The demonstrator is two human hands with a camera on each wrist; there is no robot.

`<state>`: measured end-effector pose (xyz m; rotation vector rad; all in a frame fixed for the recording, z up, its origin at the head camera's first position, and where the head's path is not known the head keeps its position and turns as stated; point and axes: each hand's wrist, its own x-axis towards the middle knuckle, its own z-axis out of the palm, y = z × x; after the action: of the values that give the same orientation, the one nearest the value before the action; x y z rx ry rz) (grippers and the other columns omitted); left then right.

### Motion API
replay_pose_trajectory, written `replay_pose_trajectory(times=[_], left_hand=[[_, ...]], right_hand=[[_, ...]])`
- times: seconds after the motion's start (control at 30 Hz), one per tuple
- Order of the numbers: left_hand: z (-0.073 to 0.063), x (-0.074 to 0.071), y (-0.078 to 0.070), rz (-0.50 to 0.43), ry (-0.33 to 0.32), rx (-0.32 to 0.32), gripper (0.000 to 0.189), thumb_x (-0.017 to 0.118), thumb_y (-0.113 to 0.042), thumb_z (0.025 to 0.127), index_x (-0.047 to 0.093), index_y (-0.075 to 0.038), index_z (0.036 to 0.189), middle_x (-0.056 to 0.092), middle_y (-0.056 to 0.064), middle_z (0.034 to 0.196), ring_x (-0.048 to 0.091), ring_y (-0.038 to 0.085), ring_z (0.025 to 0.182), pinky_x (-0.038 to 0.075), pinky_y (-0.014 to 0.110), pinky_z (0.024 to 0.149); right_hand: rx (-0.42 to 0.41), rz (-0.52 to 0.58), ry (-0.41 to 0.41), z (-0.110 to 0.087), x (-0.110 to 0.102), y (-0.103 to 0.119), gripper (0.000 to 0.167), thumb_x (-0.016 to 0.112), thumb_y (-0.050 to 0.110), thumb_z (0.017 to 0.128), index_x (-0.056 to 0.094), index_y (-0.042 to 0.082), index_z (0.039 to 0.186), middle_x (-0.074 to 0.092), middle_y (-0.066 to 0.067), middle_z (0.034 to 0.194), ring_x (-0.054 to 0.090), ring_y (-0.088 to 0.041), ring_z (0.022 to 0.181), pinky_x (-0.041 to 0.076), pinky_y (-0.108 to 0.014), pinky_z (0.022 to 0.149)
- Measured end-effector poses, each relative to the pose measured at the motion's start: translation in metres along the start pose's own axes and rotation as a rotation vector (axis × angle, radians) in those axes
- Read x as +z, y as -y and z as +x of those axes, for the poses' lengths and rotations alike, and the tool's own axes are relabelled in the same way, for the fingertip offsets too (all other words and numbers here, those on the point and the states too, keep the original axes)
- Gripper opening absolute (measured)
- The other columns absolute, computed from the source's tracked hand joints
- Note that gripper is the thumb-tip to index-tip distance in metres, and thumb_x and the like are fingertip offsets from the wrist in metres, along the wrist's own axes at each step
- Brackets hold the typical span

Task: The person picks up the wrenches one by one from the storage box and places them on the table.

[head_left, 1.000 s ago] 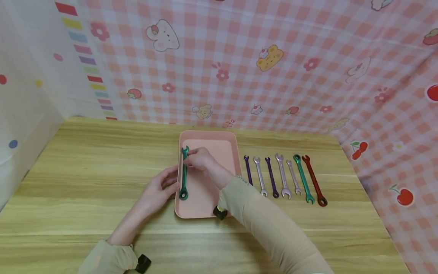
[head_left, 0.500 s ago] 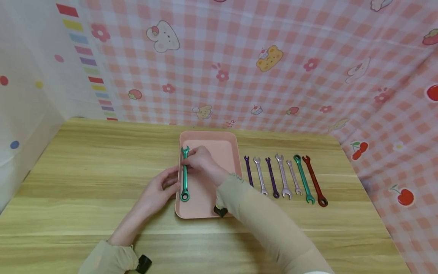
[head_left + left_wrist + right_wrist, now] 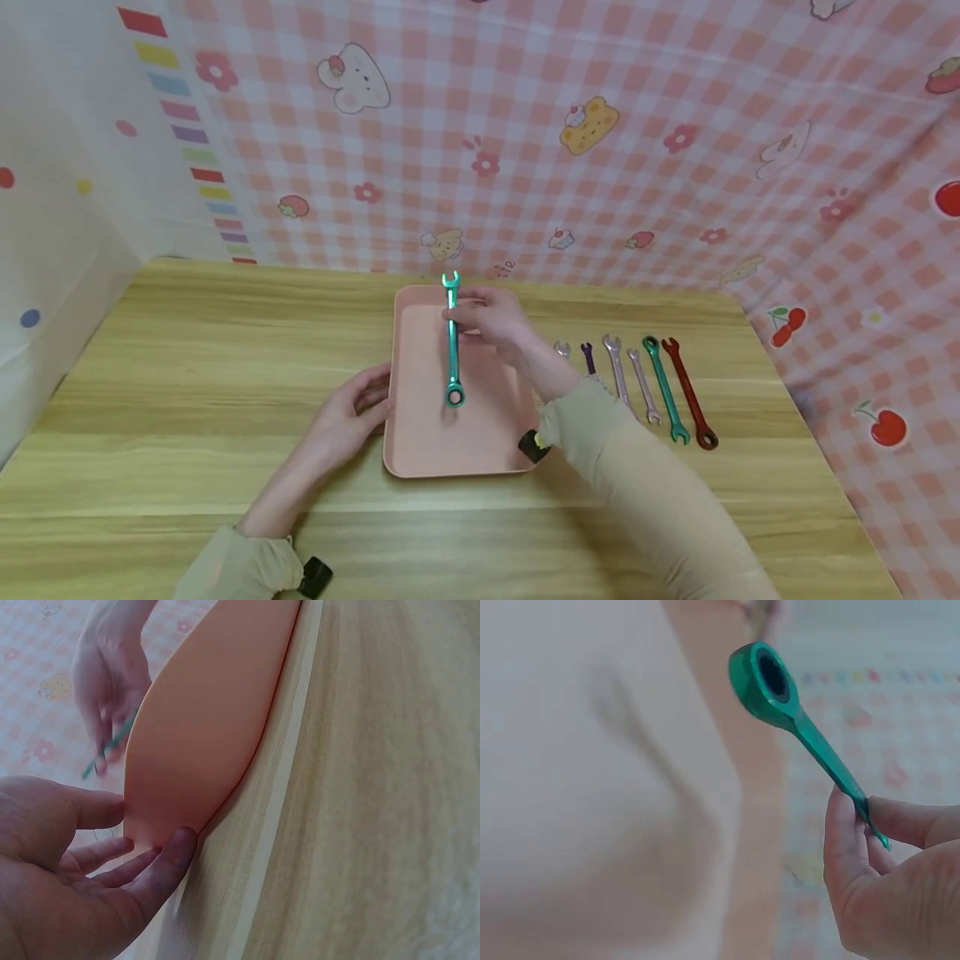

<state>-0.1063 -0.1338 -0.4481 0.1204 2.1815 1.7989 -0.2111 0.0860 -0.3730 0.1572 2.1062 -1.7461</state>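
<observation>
A green ratcheting combination wrench [image 3: 453, 346] is pinched between the thumb and fingers of my right hand [image 3: 495, 318], near its open end. It hangs above the pink tray [image 3: 420, 457], ring end toward me. The right wrist view shows the wrench [image 3: 821, 746] clear of the tray surface, its blurred shadow below. My left hand [image 3: 348, 417] touches the tray's left side. In the left wrist view the fingertips of the left hand [image 3: 90, 877] rest against the outer wall of the tray [image 3: 202, 712], thumb and fingers spread and slightly bent.
Right of the tray lies a row of several wrenches, among them a silver wrench [image 3: 615, 367], a green wrench [image 3: 666, 392] and a red wrench [image 3: 690, 396]. My right forearm covers part of the row. A checked cloth [image 3: 525, 183] hangs behind the wooden table [image 3: 225, 375].
My right hand has lifted the green wrench from the tray's left edge and moved it right and farther from me. The left hand has stayed at the tray's side.
</observation>
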Motion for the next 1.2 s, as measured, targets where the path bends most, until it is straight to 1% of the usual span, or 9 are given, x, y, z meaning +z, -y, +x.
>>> replay_pose_trajectory(times=[0.13, 0.43, 0.6, 0.73, 0.9, 0.97, 1.03, 1.1, 1.2], left_hand=[[0.000, -0.001, 0.001, 0.003, -0.001, 0.004, 0.055, 0.052, 0.000, 0.107, 0.035, 0.006, 0.159, 0.047, 0.034, 0.157, 0.050, 0.048, 0.146, 0.064, 0.029, 0.094], [-0.002, -0.003, 0.002, -0.001, -0.004, -0.003, 0.056, 0.051, 0.000, 0.107, 0.033, 0.006, 0.160, 0.045, 0.034, 0.158, 0.049, 0.048, 0.147, 0.064, 0.029, 0.094], [-0.001, -0.005, 0.002, 0.001, -0.010, -0.009, 0.056, 0.051, 0.000, 0.107, 0.033, 0.006, 0.160, 0.045, 0.034, 0.159, 0.049, 0.048, 0.147, 0.062, 0.025, 0.092], [-0.002, -0.007, 0.003, 0.006, -0.014, -0.012, 0.056, 0.051, 0.000, 0.107, 0.033, 0.005, 0.160, 0.046, 0.034, 0.158, 0.049, 0.048, 0.147, 0.062, 0.025, 0.091], [-0.003, -0.007, 0.002, 0.003, -0.012, -0.014, 0.056, 0.051, 0.000, 0.107, 0.033, 0.005, 0.160, 0.046, 0.034, 0.158, 0.049, 0.048, 0.147, 0.063, 0.025, 0.092], [-0.003, -0.007, 0.002, -0.001, -0.011, -0.015, 0.056, 0.051, 0.000, 0.107, 0.034, 0.005, 0.160, 0.046, 0.034, 0.158, 0.049, 0.048, 0.147, 0.062, 0.025, 0.092], [-0.003, -0.006, 0.002, 0.000, -0.008, -0.013, 0.056, 0.051, 0.000, 0.107, 0.034, 0.006, 0.160, 0.047, 0.034, 0.157, 0.049, 0.048, 0.146, 0.062, 0.024, 0.093], [-0.003, -0.006, 0.002, 0.003, -0.007, -0.012, 0.056, 0.051, 0.000, 0.107, 0.034, 0.005, 0.160, 0.047, 0.034, 0.157, 0.050, 0.047, 0.146, 0.062, 0.024, 0.093], [-0.003, -0.005, 0.003, 0.007, -0.006, -0.011, 0.055, 0.051, 0.000, 0.107, 0.034, 0.005, 0.160, 0.048, 0.033, 0.157, 0.050, 0.047, 0.147, 0.061, 0.025, 0.094]], right_hand=[[-0.042, 0.041, 0.001, -0.014, -0.047, 0.007, 0.050, 0.060, 0.006, 0.105, 0.048, 0.000, 0.153, 0.075, 0.000, 0.101, 0.070, -0.005, 0.079, 0.062, -0.018, 0.076], [-0.082, -0.069, -0.042, -0.050, -0.168, -0.010, 0.050, 0.055, 0.011, 0.108, 0.040, -0.004, 0.154, 0.074, 0.022, 0.090, 0.071, 0.002, 0.085, 0.061, -0.016, 0.079], [-0.033, -0.025, -0.064, -0.061, -0.236, -0.035, 0.023, 0.056, 0.015, 0.108, 0.056, 0.019, 0.131, 0.075, 0.021, 0.090, 0.072, 0.003, 0.085, 0.061, -0.015, 0.076], [0.021, 0.001, -0.073, -0.068, -0.278, -0.056, 0.014, 0.057, 0.015, 0.108, 0.054, 0.023, 0.120, 0.076, 0.021, 0.091, 0.072, 0.003, 0.085, 0.062, -0.016, 0.076], [0.051, -0.141, -0.081, -0.073, -0.314, -0.077, 0.013, 0.054, 0.015, 0.109, 0.055, 0.026, 0.116, 0.075, 0.025, 0.089, 0.071, 0.005, 0.085, 0.062, -0.016, 0.076], [0.077, -0.217, -0.092, -0.073, -0.325, -0.085, 0.016, 0.054, 0.016, 0.109, 0.058, 0.020, 0.124, 0.074, 0.028, 0.088, 0.070, 0.007, 0.084, 0.061, -0.015, 0.077], [0.115, -0.282, -0.100, -0.074, -0.332, -0.094, 0.032, 0.053, 0.016, 0.110, 0.054, 0.005, 0.139, 0.071, 0.030, 0.085, 0.068, 0.009, 0.083, 0.061, -0.015, 0.077], [0.154, -0.338, -0.101, -0.075, -0.338, -0.102, 0.054, 0.052, 0.016, 0.110, 0.034, -0.014, 0.152, 0.070, 0.031, 0.084, 0.066, 0.009, 0.082, 0.061, -0.015, 0.076], [0.189, -0.421, -0.085, -0.076, -0.343, -0.112, 0.067, 0.050, 0.016, 0.111, 0.017, -0.019, 0.157, 0.069, 0.032, 0.085, 0.065, 0.011, 0.082, 0.061, -0.015, 0.076]])
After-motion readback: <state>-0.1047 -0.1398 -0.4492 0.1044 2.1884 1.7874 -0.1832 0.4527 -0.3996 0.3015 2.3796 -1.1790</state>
